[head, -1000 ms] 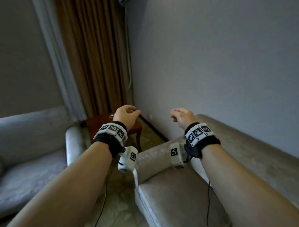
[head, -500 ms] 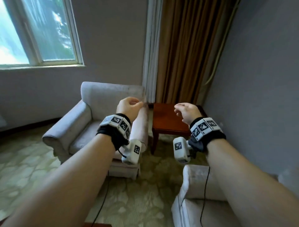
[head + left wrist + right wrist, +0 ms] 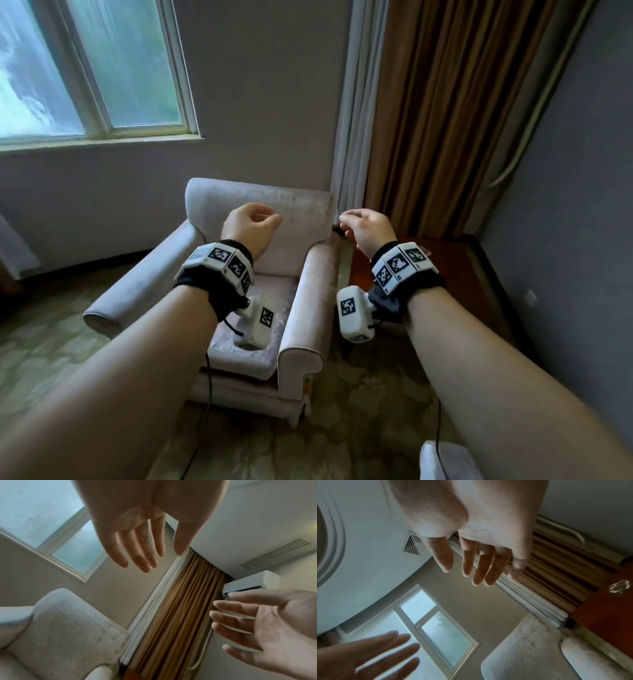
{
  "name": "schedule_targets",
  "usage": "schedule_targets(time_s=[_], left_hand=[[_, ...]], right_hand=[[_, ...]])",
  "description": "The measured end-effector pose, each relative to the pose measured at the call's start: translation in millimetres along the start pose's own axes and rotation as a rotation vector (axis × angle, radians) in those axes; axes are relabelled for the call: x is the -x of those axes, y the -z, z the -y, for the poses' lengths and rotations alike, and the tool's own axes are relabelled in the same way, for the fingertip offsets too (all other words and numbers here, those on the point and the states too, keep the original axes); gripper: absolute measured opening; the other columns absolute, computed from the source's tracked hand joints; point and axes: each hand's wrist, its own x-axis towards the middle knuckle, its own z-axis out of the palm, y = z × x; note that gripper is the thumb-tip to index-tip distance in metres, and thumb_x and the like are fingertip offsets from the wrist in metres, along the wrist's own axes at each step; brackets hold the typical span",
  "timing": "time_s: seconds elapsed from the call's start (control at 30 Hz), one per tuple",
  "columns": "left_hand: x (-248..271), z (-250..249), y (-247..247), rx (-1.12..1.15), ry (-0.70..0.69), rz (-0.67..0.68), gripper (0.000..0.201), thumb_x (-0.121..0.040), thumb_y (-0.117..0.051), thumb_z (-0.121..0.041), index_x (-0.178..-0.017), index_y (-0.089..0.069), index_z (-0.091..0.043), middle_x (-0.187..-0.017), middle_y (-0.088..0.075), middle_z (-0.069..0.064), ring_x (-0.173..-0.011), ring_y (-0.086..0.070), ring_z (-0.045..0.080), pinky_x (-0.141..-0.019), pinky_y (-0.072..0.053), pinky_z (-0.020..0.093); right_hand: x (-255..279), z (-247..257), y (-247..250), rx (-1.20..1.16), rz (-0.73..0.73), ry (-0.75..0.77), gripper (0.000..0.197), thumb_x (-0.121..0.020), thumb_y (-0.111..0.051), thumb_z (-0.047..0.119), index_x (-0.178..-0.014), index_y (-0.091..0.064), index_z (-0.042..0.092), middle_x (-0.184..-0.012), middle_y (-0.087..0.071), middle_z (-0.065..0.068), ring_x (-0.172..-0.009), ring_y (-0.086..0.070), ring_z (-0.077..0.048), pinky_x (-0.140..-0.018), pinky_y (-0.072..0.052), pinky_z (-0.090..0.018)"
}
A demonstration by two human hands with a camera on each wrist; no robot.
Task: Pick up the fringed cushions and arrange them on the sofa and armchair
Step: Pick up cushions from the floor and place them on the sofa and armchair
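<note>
Armchair on patterned carpet, window and curtain behind.

Left forearm: bare, raised forward, with a black wrist band carrying marker tiles and a white camera unit slung beneath. Left hand: held in the air, grasping nothing; the left wrist view shows its fingers extended and relaxed, slightly apart.

Right forearm: bare, raised forward alongside the left, with the same band and camera unit. Right hand: held in the air, grasping nothing; its fingers extended and loosely spread.

The two hands are level with each other, apart, not touching.
</note>
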Motion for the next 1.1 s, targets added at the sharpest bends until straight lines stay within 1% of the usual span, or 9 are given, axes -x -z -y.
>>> schedule_targets(time_s=[0.17, 0.37, 0.5, 0.6, 0.7, 0.87, 0.97, 1.03, 1.1], left_hand=[[-80, 49, 45, 0.027, 0.075, -0.119, 0.022, -0.088, -0.071, -0.023, -0.108, -0.072, -0.014, -0.101, -0.074, 0.006, -0.090, -0.067, 0.019, -0.084, -0.051, 0.026], [-166, 126, 125, 0.045, 0.175, -0.255, 0.017, -0.085, -0.072, -0.025, -0.101, -0.073, -0.019, -0.103, -0.076, 0.006, -0.097, -0.072, 0.023, -0.094, -0.056, 0.037], [-199, 172, 216, 0.028, 0.268, -0.411, 0.021, -0.085, -0.071, -0.023, -0.104, -0.073, -0.014, -0.104, -0.076, 0.009, -0.094, -0.072, 0.025, -0.091, -0.058, 0.039], [-207, 209, 294, -0.016, 0.332, -0.549, 0.019, -0.085, -0.071, -0.022, -0.102, -0.072, -0.013, -0.103, -0.076, 0.012, -0.095, -0.072, 0.028, -0.090, -0.058, 0.036], [-205, 250, 371, -0.039, 0.392, -0.690, 0.023, -0.089, -0.070, -0.017, -0.108, -0.070, -0.005, -0.103, -0.072, 0.015, -0.084, -0.063, 0.022, -0.074, -0.051, 0.027], [-189, 322, 490, -0.130, 0.542, -0.909, 0.021, -0.089, -0.070, -0.019, -0.107, -0.071, -0.008, -0.106, -0.074, 0.018, -0.083, -0.060, 0.019, -0.079, -0.050, 0.031], [-190, 357, 558, -0.188, 0.604, -1.037, 0.021, -0.090, -0.069, -0.020, -0.107, -0.071, -0.009, -0.104, -0.074, 0.015, -0.086, -0.064, 0.022, -0.083, -0.052, 0.032], [-191, 373, 599, -0.214, 0.652, -1.095, 0.023, -0.091, -0.067, -0.019, -0.111, -0.070, -0.006, -0.097, -0.069, 0.010, -0.087, -0.063, 0.021, -0.077, -0.049, 0.028], [-190, 387, 637, -0.227, 0.688, -1.145, 0.023, -0.093, -0.066, -0.018, -0.112, -0.068, -0.006, -0.093, -0.065, 0.007, -0.085, -0.059, 0.019, -0.072, -0.045, 0.026]], right_hand=[[-75, 13, -96, 0.010, 0.124, -0.003, 0.021, -0.092, -0.065, 0.019, -0.072, -0.061, 0.024, -0.072, -0.061, 0.007, -0.071, -0.056, -0.011, -0.054, -0.037, -0.017], [-136, 40, -238, 0.100, 0.281, 0.038, 0.021, -0.094, -0.063, 0.022, -0.074, -0.058, 0.024, -0.079, -0.063, 0.005, -0.070, -0.055, -0.009, -0.054, -0.036, -0.019], [-154, 69, -355, 0.074, 0.455, 0.081, 0.016, -0.096, -0.059, 0.018, -0.081, -0.060, 0.022, -0.085, -0.064, 0.001, -0.076, -0.056, -0.011, -0.056, -0.037, -0.018], [-147, 85, -454, 0.040, 0.609, 0.107, 0.009, -0.096, -0.060, 0.016, -0.087, -0.063, 0.018, -0.086, -0.064, -0.002, -0.074, -0.057, -0.011, -0.053, -0.040, -0.016], [-131, 94, -557, 0.019, 0.779, 0.111, 0.003, -0.095, -0.061, 0.015, -0.095, -0.064, 0.014, -0.077, -0.061, 0.002, -0.069, -0.055, -0.009, -0.052, -0.039, -0.018], [-96, 106, -730, 0.036, 1.029, 0.166, 0.021, -0.092, -0.065, 0.014, -0.073, -0.062, 0.023, -0.075, -0.063, 0.001, -0.067, -0.056, -0.010, -0.054, -0.038, -0.019], [-76, 117, -829, 0.028, 1.151, 0.197, 0.023, -0.090, -0.066, 0.013, -0.070, -0.062, 0.022, -0.069, -0.060, 0.000, -0.068, -0.055, -0.016, -0.064, -0.043, -0.024], [-60, 129, -891, 0.024, 1.235, 0.219, 0.022, -0.089, -0.067, 0.013, -0.070, -0.062, 0.022, -0.068, -0.060, 0.000, -0.069, -0.056, -0.018, -0.072, -0.046, -0.032], [-38, 141, -947, 0.036, 1.314, 0.248, 0.024, -0.089, -0.068, 0.014, -0.068, -0.062, 0.024, -0.067, -0.060, 0.002, -0.064, -0.054, -0.013, -0.073, -0.046, -0.032]])
